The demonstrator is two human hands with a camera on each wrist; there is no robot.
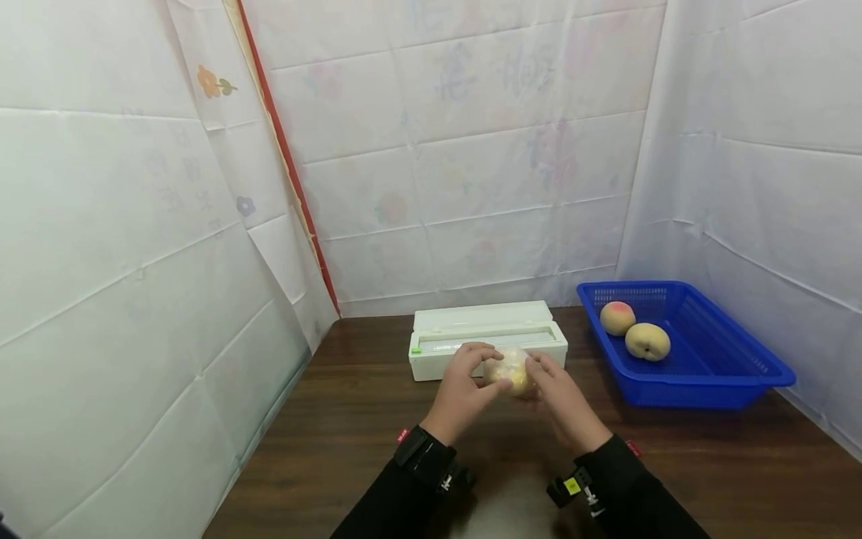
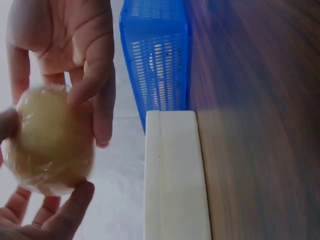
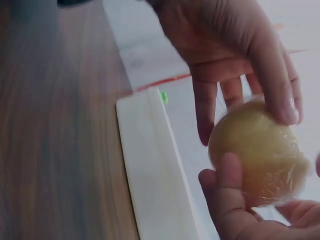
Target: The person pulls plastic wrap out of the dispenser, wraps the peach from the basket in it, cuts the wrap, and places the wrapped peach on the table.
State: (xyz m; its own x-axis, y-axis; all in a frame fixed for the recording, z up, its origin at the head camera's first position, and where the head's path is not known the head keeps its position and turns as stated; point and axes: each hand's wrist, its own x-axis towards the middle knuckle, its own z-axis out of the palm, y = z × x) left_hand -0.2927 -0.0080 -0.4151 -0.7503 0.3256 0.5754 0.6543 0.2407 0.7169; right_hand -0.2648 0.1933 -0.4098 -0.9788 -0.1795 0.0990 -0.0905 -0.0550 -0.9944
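Note:
A pale yellow peach wrapped in clear, shiny film is held up above the table, just in front of the white box. My left hand grips it from the left, thumb and fingers on its side. From the right, my right hand holds the same peach with bent fingers. Both wrist views show the film crinkled over the fruit; in the right wrist view the peach sits between fingertips of both hands. Behind it stands a white cling film box, lid raised, with a green piece at its left end.
To the right, a blue plastic basket contains two unwrapped peaches, one reddish on top and one plain yellow. The dark wooden table is bordered by white sheeting at the back and sides.

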